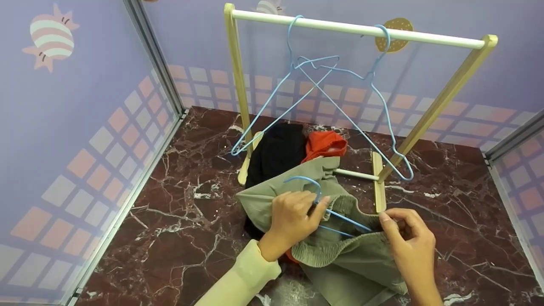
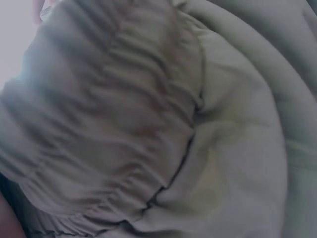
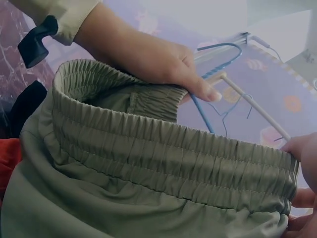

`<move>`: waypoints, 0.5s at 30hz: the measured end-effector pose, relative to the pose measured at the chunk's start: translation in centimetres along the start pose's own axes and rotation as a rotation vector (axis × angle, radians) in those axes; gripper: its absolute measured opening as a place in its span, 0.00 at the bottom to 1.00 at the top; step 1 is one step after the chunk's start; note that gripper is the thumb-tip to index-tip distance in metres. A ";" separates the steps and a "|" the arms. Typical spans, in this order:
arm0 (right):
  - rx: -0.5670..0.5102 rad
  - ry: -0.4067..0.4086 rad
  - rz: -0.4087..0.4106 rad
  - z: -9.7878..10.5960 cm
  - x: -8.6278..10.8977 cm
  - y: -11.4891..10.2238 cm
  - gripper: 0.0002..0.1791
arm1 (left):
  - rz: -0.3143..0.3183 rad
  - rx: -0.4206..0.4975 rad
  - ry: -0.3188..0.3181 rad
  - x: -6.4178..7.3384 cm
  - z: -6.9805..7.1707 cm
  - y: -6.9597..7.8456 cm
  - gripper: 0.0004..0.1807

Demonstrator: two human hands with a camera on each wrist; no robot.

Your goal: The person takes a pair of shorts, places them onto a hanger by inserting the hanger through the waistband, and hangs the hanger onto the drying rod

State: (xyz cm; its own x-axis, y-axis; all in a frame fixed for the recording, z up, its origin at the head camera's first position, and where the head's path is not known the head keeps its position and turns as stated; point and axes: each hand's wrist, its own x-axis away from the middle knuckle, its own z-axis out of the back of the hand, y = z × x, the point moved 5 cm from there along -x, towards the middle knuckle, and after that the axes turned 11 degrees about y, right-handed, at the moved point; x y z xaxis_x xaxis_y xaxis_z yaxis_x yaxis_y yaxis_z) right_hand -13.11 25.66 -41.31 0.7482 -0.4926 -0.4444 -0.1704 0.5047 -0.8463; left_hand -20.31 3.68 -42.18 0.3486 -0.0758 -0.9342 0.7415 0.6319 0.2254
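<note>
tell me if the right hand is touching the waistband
Touching: the right wrist view shows the right hand gripping the gathered waistband at its edge.

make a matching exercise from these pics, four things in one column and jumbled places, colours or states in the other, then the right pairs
Column one
1. left hand
2. right hand
3. orange-red cloth
4. rack's top bar

Column two
A. white
B. pinches the edge of the grey-green waistband
C. next to the black cloth
D. holds a blue hanger near its hook

Pairs: 1-D, 2-B, 3-C, 4-A
</note>
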 end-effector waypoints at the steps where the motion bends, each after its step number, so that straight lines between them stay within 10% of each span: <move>1: 0.010 -0.004 0.006 -0.1 0.0 0.0 0.02 | 0.008 0.005 -0.003 0.0 0.0 -0.1 0.29; 15: 0.179 -0.069 0.180 -1.2 0.6 -0.1 0.09 | 0.071 0.036 -0.021 0.2 -0.1 -0.6 0.30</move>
State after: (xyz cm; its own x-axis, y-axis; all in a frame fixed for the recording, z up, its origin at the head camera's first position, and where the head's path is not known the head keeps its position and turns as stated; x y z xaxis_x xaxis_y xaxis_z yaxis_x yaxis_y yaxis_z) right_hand -13.37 24.45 -41.81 0.7591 -0.3373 -0.5568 -0.1929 0.7003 -0.6873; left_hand -20.73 3.41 -42.53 0.4124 -0.0482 -0.9097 0.7347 0.6081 0.3009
